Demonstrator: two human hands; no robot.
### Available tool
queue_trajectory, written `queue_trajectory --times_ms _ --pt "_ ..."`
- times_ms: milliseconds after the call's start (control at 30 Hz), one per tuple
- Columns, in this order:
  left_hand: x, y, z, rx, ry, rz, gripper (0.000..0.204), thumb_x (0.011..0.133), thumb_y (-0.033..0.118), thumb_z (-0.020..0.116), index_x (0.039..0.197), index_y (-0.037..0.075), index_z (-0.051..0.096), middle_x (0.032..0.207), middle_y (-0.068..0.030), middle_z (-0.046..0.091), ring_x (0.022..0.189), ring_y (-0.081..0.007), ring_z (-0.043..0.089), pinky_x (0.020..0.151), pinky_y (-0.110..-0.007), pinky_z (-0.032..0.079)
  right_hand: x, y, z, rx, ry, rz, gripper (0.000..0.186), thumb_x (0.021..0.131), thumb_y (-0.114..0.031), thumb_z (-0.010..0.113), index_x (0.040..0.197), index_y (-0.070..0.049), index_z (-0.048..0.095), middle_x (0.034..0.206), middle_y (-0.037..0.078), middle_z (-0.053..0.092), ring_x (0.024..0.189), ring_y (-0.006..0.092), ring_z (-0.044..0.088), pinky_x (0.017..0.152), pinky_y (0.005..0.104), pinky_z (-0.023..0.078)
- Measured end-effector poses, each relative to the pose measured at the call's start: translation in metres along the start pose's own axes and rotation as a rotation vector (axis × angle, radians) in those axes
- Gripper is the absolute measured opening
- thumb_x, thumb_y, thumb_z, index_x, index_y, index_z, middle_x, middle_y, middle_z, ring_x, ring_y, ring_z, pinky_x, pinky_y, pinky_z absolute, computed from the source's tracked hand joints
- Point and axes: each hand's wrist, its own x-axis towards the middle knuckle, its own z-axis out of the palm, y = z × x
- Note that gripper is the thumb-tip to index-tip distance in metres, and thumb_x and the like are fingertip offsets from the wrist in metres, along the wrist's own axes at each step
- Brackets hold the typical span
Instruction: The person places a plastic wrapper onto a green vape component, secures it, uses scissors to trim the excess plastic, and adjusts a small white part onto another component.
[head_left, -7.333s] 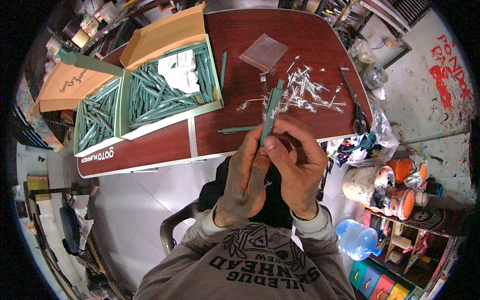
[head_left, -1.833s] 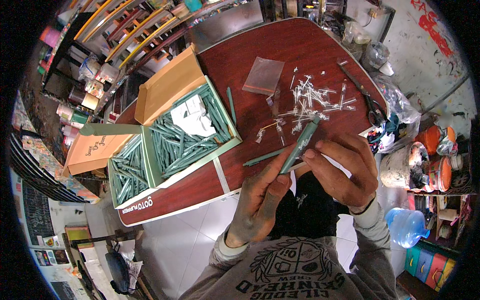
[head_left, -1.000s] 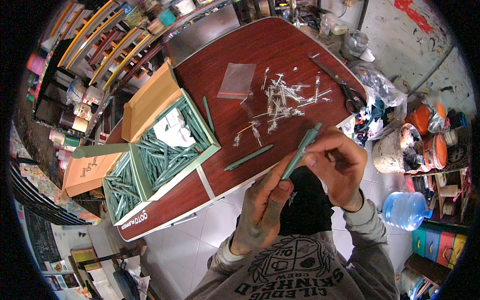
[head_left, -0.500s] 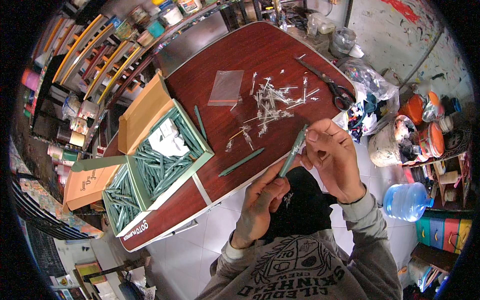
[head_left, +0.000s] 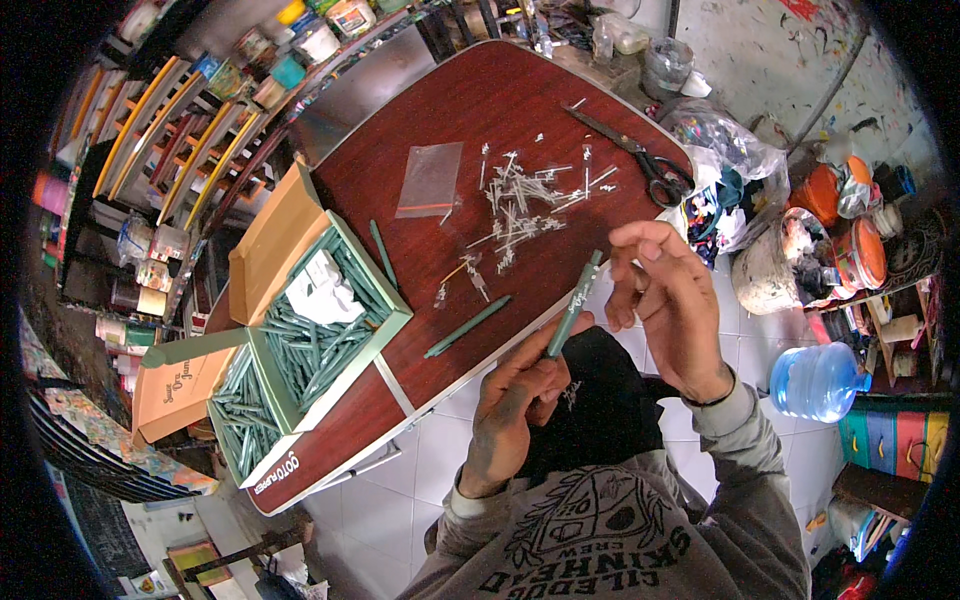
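A dark green pen (head_left: 573,308) with pale marking on its barrel points up and away from me. Its lower end is gripped in the closed fingers of my left hand (head_left: 512,405). My right hand (head_left: 672,300) is just right of the pen's upper end, its fingers loosely curled and apart, with nothing visible in them. On the table, another green pen (head_left: 467,327) lies by itself near the front edge, and one more (head_left: 383,255) rests beside the open green box (head_left: 385,335). Many small white and clear pieces (head_left: 525,190) are heaped farther back.
Green pens (head_left: 315,345) and white paper (head_left: 325,290) fill the box; a smaller open box (head_left: 240,465) of pens adjoins it. A clear plastic bag (head_left: 430,180) and black scissors (head_left: 650,170) lie on the dark red table (head_left: 400,110). A blue water jug (head_left: 815,382) is at right.
My right hand has come away from the pen's upper end and its fingers have spread. The pen stays in my left hand. The whole view has shifted slightly.
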Motion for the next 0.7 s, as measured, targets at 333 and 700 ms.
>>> queue_trajectory --times_ms 333,700 --pt "-0.005 -0.002 -0.002 0.09 -0.016 0.075 0.048 0.098 0.025 0.045 0.141 0.004 0.05 0.075 0.0037 0.04 0.065 -0.0048 0.032 0.053 -0.02 0.022 -0.001 0.01 -0.02 -0.127 -0.286 0.081 0.02 0.096 -0.008 0.06 0.114 0.001 0.06 0.109 0.011 0.068 0.089 0.0161 0.066 0.07 0.0272 0.054" --pt "-0.018 -0.002 -0.009 -0.097 -0.037 0.063 0.054 0.088 0.024 0.057 0.135 -0.002 0.052 0.073 0.0024 0.044 0.052 -0.0065 0.033 0.046 -0.022 0.024 -0.007 0.012 -0.007 -0.108 -0.421 0.042 0.024 0.09 -0.002 0.066 0.113 0.004 0.066 0.111 0.016 0.069 0.1 0.0211 0.067 0.086 0.0319 0.055"
